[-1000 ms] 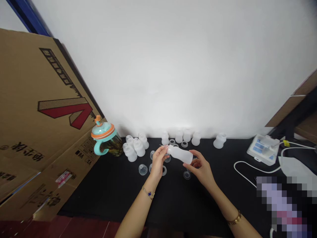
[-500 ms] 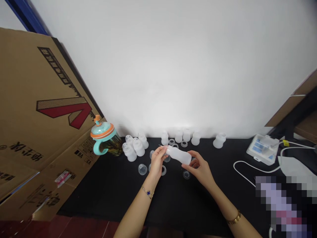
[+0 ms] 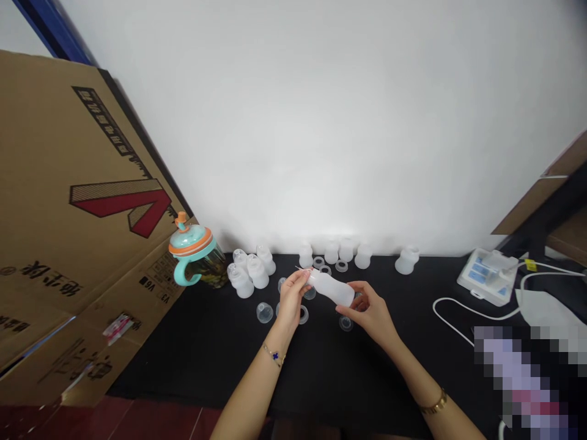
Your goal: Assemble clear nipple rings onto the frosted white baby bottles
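Observation:
A translucent white baby bottle (image 3: 334,289) lies tilted between my hands over the black table. My left hand (image 3: 293,292) has its fingers closed round the neck end, and they hide part of it. At the base end, my right hand (image 3: 369,310) grips the bottle between thumb and fingers. Below and around my hands are a clear domed cap (image 3: 265,312), a ring (image 3: 303,315) and a clear round piece (image 3: 345,322), the last just under my right hand. Several capped bottles (image 3: 241,282) stand together to the left.
Along the white wall stand several open bottles (image 3: 364,255), with rings (image 3: 341,266) in front of some. A teal-lidded jug (image 3: 197,253) stands at left beside a large cardboard box (image 3: 50,153). On the right are a white plastic case (image 3: 487,278) and a white cable (image 3: 452,299).

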A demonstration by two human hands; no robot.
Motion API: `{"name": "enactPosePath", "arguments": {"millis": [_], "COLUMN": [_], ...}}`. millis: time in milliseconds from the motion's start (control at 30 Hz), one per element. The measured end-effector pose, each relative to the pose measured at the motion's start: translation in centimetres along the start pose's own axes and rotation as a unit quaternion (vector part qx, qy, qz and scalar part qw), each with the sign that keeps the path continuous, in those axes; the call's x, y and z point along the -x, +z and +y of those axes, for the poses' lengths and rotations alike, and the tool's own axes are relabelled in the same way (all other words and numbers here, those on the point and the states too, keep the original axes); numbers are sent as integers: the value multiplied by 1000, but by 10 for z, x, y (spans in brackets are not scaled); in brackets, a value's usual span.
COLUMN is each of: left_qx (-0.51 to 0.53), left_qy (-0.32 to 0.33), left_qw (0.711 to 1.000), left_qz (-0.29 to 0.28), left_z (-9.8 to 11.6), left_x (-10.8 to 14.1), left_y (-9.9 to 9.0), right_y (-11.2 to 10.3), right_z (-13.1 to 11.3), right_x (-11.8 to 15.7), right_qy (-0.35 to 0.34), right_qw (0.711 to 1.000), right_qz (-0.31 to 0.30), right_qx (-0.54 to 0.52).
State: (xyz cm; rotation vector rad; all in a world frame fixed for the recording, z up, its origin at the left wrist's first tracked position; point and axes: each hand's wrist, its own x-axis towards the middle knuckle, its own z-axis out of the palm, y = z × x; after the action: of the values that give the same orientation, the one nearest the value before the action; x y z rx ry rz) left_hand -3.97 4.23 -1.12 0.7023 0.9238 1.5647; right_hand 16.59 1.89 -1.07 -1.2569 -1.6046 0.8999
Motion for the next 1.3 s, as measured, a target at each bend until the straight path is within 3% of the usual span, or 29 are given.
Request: {"name": "enactPosePath", "arguments": {"millis": [767,1300], "left_qx": [4,-15], "left_qy": [2,19], "left_qw": [1000,999], "left_qz": [-15,-38], "left_z": [5,9], "left_x": [2,2], "left_y": [3,2], "right_y": [-2,-3], "right_z": [-2,2], "right_x": [2,-1], "right_qy": [7,15], "right_qw": [1000,996], "right_qz": [-17,-60], "right_qx": [10,-69]}}
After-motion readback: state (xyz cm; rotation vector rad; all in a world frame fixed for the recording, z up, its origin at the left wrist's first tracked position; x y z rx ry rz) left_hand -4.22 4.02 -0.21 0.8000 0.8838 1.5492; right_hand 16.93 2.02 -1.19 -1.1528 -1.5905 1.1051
